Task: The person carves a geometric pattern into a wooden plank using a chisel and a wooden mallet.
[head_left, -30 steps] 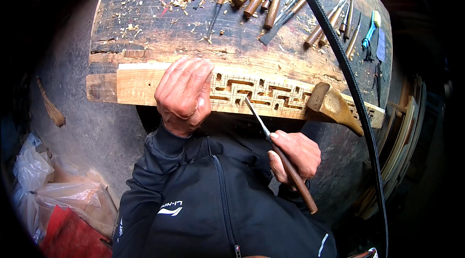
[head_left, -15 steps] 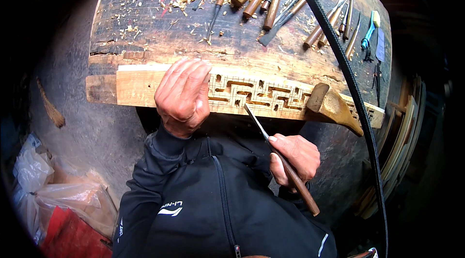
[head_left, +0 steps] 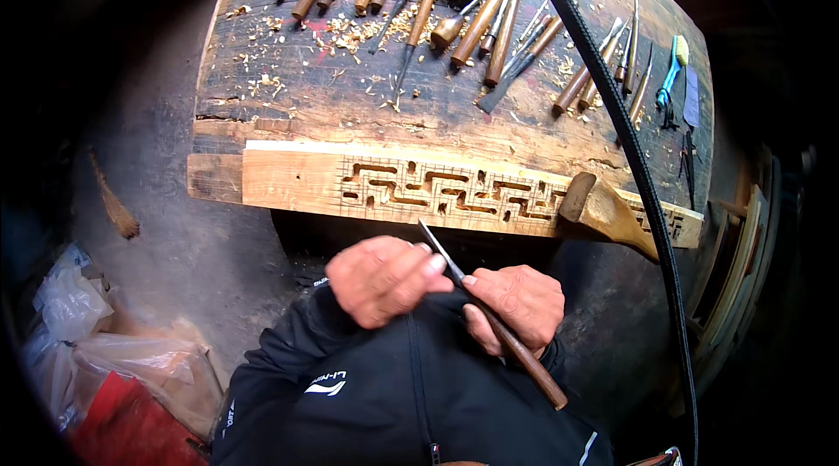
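My right hand (head_left: 517, 307) is closed round the brown wooden handle of a chisel (head_left: 533, 370), its thumb lying along the handle. The slim metal blade slants up and left to the front edge of a long pale wooden board (head_left: 284, 179). My left hand (head_left: 384, 281) has come to the chisel, fingers curled, thumb and fingertips at the blade just above the handle. Part of that grip is hidden. Dark gridlines and cut angular slots cover the board's middle and right. A wooden mallet (head_left: 612, 219) rests across its right part.
On the scarred wooden bench (head_left: 323, 107) lie wood shavings (head_left: 350, 31) and several wood-handled chisels (head_left: 476, 33). A blue brush (head_left: 671, 73) is at the right. A black cord (head_left: 616, 107) crosses the view. Plastic bags (head_left: 153, 365) and a hand broom (head_left: 114, 204) lie on the floor.
My left hand has left the board and moved down and right to the chisel. The chisel tip has drawn back from the slots to the board's front edge. The view has shifted slightly.
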`<state>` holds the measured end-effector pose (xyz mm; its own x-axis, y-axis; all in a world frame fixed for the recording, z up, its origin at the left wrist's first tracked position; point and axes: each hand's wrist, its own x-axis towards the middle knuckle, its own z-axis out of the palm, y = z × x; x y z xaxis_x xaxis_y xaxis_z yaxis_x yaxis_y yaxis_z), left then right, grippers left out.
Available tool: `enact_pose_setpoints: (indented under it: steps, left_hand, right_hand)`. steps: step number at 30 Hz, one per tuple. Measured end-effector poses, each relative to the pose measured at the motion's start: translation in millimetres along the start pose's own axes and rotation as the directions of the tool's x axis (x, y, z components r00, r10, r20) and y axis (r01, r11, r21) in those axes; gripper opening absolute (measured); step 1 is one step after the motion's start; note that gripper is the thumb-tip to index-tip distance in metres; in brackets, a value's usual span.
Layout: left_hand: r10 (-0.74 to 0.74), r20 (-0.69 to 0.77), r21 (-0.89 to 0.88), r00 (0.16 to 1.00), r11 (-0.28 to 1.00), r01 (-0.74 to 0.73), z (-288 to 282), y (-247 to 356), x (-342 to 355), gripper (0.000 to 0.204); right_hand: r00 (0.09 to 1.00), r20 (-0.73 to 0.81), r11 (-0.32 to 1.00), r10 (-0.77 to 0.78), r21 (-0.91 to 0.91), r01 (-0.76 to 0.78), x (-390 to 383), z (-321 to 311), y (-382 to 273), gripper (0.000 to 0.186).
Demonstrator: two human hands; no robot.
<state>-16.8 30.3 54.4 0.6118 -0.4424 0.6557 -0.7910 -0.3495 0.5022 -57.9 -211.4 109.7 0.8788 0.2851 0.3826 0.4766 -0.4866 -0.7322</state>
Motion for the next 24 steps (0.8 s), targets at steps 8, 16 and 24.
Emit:
enact_pose_setpoints:
  steps: [8,16,24]
  left_hand:
    - [0.019,0.098,0.011,0.995,1.000,-0.020,5.6,-0.4,-2.7,0.047]
    - [0.022,0.103,0.102,0.994,0.994,-0.033,1.9,-1.1,-2.6,0.041]
    - [-0.259,-0.337,0.216,0.905,0.915,0.342,-19.9,-72.0,26.4,0.018]
  right_hand:
    - [1.000,0.017,1.000,-0.008,0.025,0.007,1.3,0.8,-5.2,0.032]
    - [0.999,0.034,0.999,-0.032,0.031,0.031,7.1,1.3,-8.0,0.045]
    - [0.968,-0.247,0.958,0.034,-0.268,-0.102,13.8,-11.0,7.8,0.038]
